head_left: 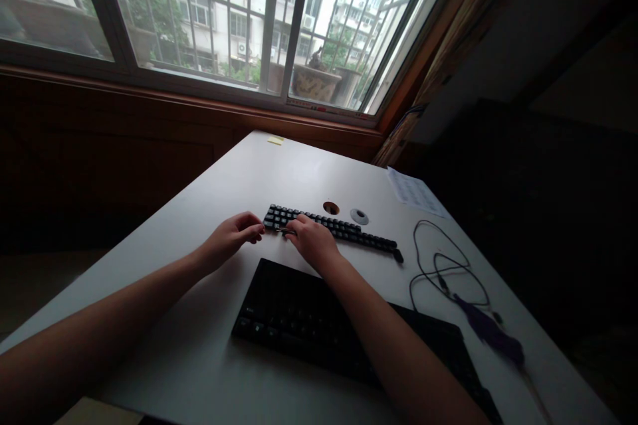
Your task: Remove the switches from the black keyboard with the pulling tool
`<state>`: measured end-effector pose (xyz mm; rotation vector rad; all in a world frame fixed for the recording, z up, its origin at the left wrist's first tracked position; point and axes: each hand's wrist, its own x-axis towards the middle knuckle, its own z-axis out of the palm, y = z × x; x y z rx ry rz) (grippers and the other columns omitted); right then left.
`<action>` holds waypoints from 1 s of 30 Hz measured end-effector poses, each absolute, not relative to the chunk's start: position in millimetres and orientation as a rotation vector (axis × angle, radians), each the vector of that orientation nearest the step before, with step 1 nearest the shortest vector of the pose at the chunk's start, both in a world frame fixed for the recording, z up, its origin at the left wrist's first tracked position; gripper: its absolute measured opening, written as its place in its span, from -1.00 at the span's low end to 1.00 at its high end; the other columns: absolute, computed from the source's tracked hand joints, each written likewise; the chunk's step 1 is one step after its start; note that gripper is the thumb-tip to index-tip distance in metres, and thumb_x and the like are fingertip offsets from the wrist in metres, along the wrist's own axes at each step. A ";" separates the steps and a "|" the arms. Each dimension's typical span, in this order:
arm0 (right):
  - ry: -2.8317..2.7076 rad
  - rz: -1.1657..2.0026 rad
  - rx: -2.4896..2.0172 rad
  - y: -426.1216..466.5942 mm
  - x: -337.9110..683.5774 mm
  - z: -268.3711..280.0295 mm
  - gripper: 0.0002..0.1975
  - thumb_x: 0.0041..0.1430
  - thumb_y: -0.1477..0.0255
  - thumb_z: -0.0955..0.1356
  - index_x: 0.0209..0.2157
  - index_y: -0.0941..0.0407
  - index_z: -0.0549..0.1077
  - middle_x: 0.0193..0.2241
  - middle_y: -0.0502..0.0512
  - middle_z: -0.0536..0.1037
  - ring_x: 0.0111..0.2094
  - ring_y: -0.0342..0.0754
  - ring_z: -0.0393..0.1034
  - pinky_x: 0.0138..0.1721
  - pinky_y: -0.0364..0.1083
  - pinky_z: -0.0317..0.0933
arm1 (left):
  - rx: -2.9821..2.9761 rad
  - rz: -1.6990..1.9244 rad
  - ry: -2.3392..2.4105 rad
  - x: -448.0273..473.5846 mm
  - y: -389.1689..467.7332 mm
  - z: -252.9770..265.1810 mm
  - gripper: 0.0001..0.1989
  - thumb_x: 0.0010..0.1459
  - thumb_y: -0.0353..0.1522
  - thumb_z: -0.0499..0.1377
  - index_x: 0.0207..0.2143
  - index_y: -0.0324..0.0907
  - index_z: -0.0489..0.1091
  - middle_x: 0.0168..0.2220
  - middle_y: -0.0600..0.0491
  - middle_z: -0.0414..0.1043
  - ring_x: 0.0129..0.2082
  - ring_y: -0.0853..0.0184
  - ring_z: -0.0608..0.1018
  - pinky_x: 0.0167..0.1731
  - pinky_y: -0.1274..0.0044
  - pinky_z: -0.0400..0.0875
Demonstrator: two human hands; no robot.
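Observation:
Rows of loose black keycaps (343, 229) lie on the white desk (199, 345) in a long block. My left hand (242, 231) is at the block's left end, its fingers curled in and thumb close to the index finger; whatever is between them is too small to tell. Over the front row, my right hand (313, 239) pinches a thin metallic tool (282, 230), partly covered by the fingers. Closer to me is a black keyboard (299, 319), with several keys visible along its front left edge. My right forearm crosses above it and hides part of it.
A coiled black cable (423, 272) and a purple brush-like thing (491, 332) with a light handle lie on the right. Behind the keycaps are a desk hole (331, 208) and a round grey cover (359, 216). Printed paper (416, 191) and a yellow note (275, 140) lie farther back.

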<state>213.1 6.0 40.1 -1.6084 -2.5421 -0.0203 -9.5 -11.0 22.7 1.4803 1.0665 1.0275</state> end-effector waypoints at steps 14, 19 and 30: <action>-2.589 0.097 -1.452 -4.1 233.0 29.3 -0.61 0.28 0.40 0.28 0.13 -0.06 0.40 0.01 0.05 0.47 -0.14 -0.04 0.49 -0.11 -0.12 0.33 | 1.569 1.073 1.235 -14.6 -5.2 20.8 -0.72 0.13 -0.17 0.17 -0.29 -0.21 0.41 -0.39 0.00 0.49 -0.36 0.24 0.53 -0.33 0.42 0.42; -2.631 0.110 -1.459 -4.7 228.9 27.2 -0.55 0.26 0.41 0.29 0.18 -0.03 0.35 0.07 0.07 0.43 -0.11 -0.03 0.48 -0.07 -0.10 0.32 | 1.907 1.013 1.417 -21.1 -2.6 15.7 -0.75 0.17 -0.20 0.13 -0.21 -0.16 0.43 -0.24 -0.03 0.50 -0.24 0.19 0.53 -0.25 0.42 0.41; -2.637 0.093 -1.484 -1.3 223.3 29.5 -0.53 0.25 0.42 0.29 0.20 -0.05 0.32 0.13 0.07 0.40 -0.06 0.00 0.47 -0.06 -0.07 0.33 | 2.139 0.897 1.410 -20.2 -0.8 4.9 -0.76 0.18 -0.26 0.13 -0.12 -0.12 0.40 -0.14 -0.07 0.52 -0.06 0.09 0.49 -0.03 0.29 0.34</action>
